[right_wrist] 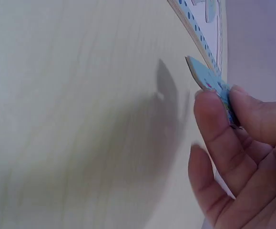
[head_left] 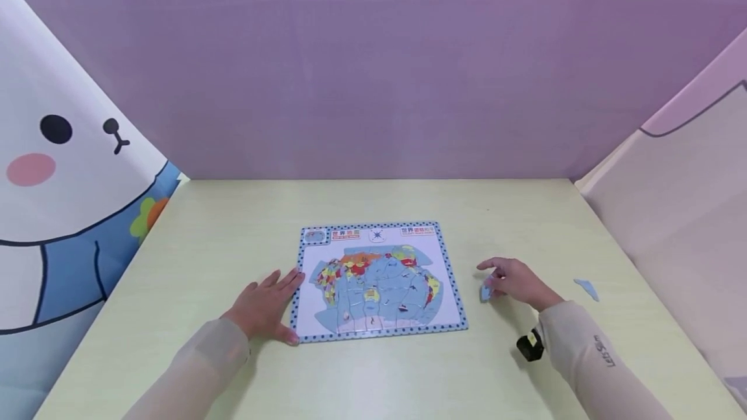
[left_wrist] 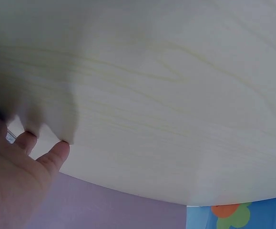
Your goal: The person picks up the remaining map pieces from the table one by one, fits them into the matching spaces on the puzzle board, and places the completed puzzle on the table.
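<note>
A world-map jigsaw puzzle point(head_left: 376, 284) with a blue dotted border lies on the table, most of its pieces fitted together inside a white field. At its left edge my left hand point(head_left: 265, 306) rests with fingers spread, fingertips and thumb touching the frame. My right hand point(head_left: 513, 280) is to the right of the board, above the table. It pinches a light-blue puzzle piece point(right_wrist: 211, 83) between thumb and finger; small coloured print shows on the piece's face in the right wrist view. In the left wrist view the left fingers point(left_wrist: 54, 155) are straight against the tabletop.
Another blue puzzle piece point(head_left: 587, 289) lies on the table point(head_left: 233, 212) right of the right hand. A black wrist device point(head_left: 530, 345) hangs at the right cuff. Purple fabric point(head_left: 379, 83) rises behind the table, with printed cloth point(head_left: 70, 199) on the left.
</note>
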Demonstrator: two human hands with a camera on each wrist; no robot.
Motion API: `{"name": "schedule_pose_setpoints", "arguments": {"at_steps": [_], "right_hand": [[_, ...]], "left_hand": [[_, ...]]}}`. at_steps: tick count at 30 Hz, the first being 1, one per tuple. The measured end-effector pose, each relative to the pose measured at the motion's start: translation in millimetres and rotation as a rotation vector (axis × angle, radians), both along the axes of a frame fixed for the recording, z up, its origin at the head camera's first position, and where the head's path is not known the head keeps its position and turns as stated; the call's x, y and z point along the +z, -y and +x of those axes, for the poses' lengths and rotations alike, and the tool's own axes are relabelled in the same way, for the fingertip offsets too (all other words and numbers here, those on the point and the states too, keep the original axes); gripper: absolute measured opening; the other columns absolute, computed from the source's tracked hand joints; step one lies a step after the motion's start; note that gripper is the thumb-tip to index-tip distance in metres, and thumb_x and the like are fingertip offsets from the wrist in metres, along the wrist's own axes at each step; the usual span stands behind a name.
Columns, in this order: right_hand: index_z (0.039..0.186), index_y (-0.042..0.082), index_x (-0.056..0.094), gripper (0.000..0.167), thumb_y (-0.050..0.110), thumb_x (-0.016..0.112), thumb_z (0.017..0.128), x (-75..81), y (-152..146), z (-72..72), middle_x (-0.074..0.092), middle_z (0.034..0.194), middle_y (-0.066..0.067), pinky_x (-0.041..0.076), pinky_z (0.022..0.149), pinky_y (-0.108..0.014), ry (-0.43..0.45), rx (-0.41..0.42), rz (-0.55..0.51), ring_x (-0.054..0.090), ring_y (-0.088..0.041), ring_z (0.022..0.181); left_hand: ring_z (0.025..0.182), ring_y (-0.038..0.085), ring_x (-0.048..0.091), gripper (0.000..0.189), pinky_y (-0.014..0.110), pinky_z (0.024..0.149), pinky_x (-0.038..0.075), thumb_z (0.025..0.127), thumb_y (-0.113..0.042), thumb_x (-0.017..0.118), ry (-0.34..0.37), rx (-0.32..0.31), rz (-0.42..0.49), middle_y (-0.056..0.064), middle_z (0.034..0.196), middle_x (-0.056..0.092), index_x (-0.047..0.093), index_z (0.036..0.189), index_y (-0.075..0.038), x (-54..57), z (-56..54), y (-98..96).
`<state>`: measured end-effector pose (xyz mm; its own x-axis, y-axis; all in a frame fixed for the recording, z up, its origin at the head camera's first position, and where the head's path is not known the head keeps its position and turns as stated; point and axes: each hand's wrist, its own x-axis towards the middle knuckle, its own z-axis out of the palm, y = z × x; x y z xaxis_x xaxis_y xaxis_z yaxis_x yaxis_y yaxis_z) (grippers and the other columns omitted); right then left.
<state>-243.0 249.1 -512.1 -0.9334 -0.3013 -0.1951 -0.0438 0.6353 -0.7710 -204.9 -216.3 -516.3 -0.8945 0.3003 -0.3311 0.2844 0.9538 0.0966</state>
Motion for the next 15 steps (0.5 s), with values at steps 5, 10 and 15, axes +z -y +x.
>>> {"name": "schedule_pose_setpoints", "arguments": {"at_steps": [5,10,15], "right_hand": [[0.098,-0.012,0.063,0.013,-0.008,0.058,0.086,-1.8,5.2,-1.9,0.065,0.079,-0.009,0.053,0.065,-0.031,-0.047,0.014,0.04,0.062,-0.018,0.068],[0.096,-0.008,0.062,0.011,-0.003,0.061,0.087,-7.6,11.1,-2.7,0.068,0.082,-0.009,0.053,0.07,-0.034,-0.066,-0.029,0.108,0.064,-0.019,0.073],[0.086,0.0,0.065,0.005,0.004,0.067,0.086,-9.4,12.0,-0.5,0.066,0.079,-0.003,0.047,0.071,-0.037,-0.095,-0.033,0.254,0.057,-0.017,0.073]], "left_hand": [[0.141,0.041,0.02,0.113,0.065,0.103,0.028,0.062,-0.053,0.083,0.004,0.007,-0.015,0.006,0.157,0.026,0.028,0.151,-0.011,0.3,0.3,0.1],[0.141,0.04,0.021,0.112,0.065,0.103,0.029,0.062,-0.053,0.083,-0.003,0.003,-0.023,0.006,0.157,0.026,0.029,0.151,-0.011,1.9,-0.3,-0.3],[0.14,0.041,0.022,0.112,0.065,0.103,0.029,0.062,-0.053,0.084,-0.005,-0.006,-0.017,0.006,0.156,0.027,0.03,0.151,-0.011,4.1,0.5,-1.2]]}}
